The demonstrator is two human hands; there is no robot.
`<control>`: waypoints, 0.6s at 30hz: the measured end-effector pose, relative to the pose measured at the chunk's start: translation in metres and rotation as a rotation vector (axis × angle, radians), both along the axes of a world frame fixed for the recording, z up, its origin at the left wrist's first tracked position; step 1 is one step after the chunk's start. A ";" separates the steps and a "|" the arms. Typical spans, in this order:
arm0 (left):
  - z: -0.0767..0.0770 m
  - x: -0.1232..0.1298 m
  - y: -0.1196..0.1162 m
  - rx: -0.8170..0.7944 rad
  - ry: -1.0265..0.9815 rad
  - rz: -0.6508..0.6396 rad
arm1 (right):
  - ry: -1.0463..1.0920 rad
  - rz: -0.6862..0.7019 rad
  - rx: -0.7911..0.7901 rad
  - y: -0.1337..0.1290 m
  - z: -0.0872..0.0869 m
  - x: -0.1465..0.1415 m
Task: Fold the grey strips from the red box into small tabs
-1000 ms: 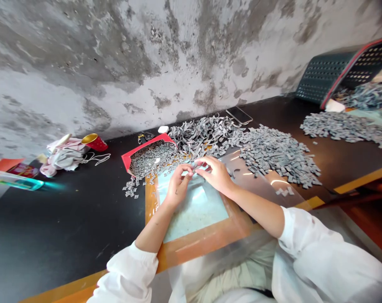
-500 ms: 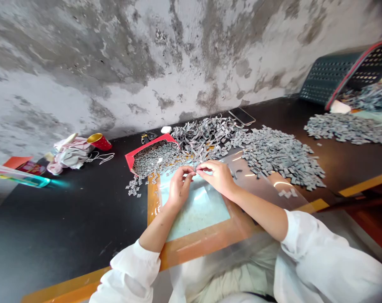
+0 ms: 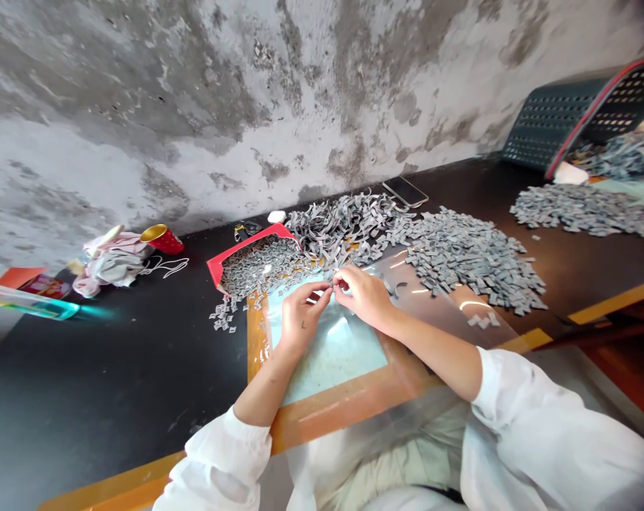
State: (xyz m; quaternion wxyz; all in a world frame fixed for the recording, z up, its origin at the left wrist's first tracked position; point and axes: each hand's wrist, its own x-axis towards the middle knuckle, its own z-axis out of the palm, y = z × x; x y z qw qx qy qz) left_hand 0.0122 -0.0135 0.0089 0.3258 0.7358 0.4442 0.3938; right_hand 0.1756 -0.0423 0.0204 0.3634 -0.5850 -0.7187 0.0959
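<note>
Bright, glare on plastic sheet (image 3: 474,306), warped edges, dark top-rt corner

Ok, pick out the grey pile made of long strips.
The tangle of curled grey strips beside the red-rimmed tray; the other grey heaps are small flat pieces.

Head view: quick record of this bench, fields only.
left hand: fingertips pinching a small grey piece
right hand: fingertips on the same piece
under hands: orange-framed board
left of hands: red-rimmed tray of grey bits
beyond hands: tangled grey strips
right of hands: heap of cut grey pieces
far right: dark green perforated basket
</note>
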 end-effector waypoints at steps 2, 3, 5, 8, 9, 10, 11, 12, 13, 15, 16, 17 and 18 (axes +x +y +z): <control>0.001 0.002 -0.001 -0.072 -0.039 0.042 | 0.039 0.003 -0.015 -0.002 0.000 -0.002; 0.000 0.003 -0.001 -0.111 -0.070 0.052 | 0.070 0.006 -0.023 -0.002 0.000 -0.003; -0.001 0.006 -0.001 -0.196 -0.150 0.061 | 0.151 0.014 -0.047 -0.003 -0.003 -0.005; -0.006 0.007 0.002 -0.321 -0.270 0.038 | 0.298 0.040 -0.095 0.000 -0.008 -0.006; -0.007 0.007 0.003 -0.352 -0.301 0.021 | 0.345 0.058 -0.112 0.002 -0.010 -0.006; -0.008 0.006 0.004 -0.373 -0.325 0.003 | 0.387 0.078 -0.128 0.004 -0.012 -0.005; -0.009 0.006 0.004 -0.386 -0.340 -0.014 | 0.422 0.095 -0.140 0.006 -0.013 -0.004; -0.009 0.005 0.005 -0.393 -0.345 -0.026 | 0.449 0.106 -0.149 0.007 -0.013 -0.003; -0.010 0.005 0.005 -0.392 -0.344 -0.028 | 0.469 0.111 -0.155 0.009 -0.013 -0.002; -0.010 0.004 0.006 -0.381 -0.329 -0.010 | 0.492 0.112 -0.158 0.010 -0.013 0.000; -0.010 0.004 0.006 -0.375 -0.322 0.005 | 0.498 0.113 -0.155 0.011 -0.012 0.001; -0.010 0.004 0.006 -0.372 -0.319 0.020 | 0.506 0.116 -0.151 0.011 -0.012 0.002; -0.010 0.004 0.006 -0.371 -0.319 0.033 | 0.519 0.118 -0.148 0.011 -0.012 0.002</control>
